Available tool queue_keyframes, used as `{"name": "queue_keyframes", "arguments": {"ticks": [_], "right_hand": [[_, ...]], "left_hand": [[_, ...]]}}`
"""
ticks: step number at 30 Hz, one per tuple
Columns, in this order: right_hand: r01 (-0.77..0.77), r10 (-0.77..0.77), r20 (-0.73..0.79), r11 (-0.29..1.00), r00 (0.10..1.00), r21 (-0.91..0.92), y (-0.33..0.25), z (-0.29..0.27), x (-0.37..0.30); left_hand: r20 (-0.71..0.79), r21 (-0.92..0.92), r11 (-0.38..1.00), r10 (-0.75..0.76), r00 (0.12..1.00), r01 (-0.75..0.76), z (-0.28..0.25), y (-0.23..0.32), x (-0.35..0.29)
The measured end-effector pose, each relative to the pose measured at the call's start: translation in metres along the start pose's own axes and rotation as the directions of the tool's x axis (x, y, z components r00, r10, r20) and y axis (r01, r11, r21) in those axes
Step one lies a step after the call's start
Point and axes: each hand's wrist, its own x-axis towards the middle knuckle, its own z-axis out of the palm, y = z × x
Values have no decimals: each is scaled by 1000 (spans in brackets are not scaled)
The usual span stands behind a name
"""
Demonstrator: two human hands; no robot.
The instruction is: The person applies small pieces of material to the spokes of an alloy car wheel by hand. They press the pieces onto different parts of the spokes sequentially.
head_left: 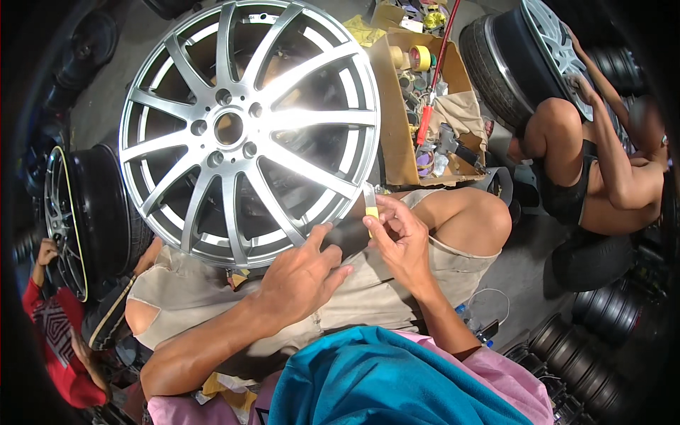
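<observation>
A large silver alloy wheel [244, 131] with many spokes stands in front of me, its lower edge close to my lap. Between the fingertips of my right hand [400, 237] is a small tool with a flat, pale blade and a yellow handle [372, 210]. Its blade points up beside the wheel's lower right rim; I cannot tell whether it touches. My left hand [301, 276] holds nothing, fingers apart, at the wheel's bottom edge. Its index finger is nearest the rim, and contact is unclear.
Right of the wheel, a cardboard box [389, 106] holds tape rolls and tools, with a red-handled rod [425, 124] leaning over it. Two people work on other wheels, one at far left [64, 340], one at right [602, 170]. Stacked dark rims [581, 361] stand lower right.
</observation>
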Motion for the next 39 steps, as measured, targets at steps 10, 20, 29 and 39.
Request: {"name": "queue_keyframes", "arguments": {"ticks": [10,20,29,39], "right_hand": [[-3,5,-34,998,999,66,-3,1,-5],[-62,74,-67,984,995,167,-1,7,-12],[28,-15,-70,983,997,180,9,17,-15],[60,-37,-116,979,993,195,7,30,-20]], "left_hand": [[14,-8,1000,-12,1000,12,0,-2,5],[-29,-77,996,35,999,-37,-8,2,17],[-45,-26,997,74,996,-75,-11,8,19],[1,-6,992,122,993,-122,0,7,20]]}}
